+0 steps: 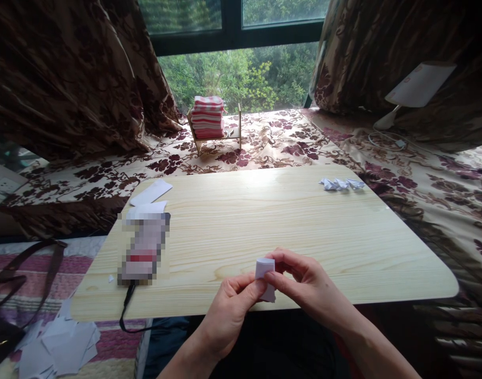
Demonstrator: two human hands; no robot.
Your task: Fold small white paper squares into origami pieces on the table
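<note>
A small folded piece of white paper [265,267] is held upright between both hands, just above the near edge of the wooden-topped table [241,221]. My left hand [235,308] pinches its lower left side between thumb and fingers. With thumb in front and fingers behind, my right hand [306,279] grips the upper right side. At the far right of the table stands a short row of several folded white paper pieces [341,184]. Slips of white paper [151,192] lie at the table's far left.
A blurred phone-like device [144,250] with a black cable [126,305] lies on the left of the table. Loose paper sheets [59,342] are piled on the striped bedding at lower left. Beyond the table are a small rack of folded towels [208,118] and a lamp [420,84].
</note>
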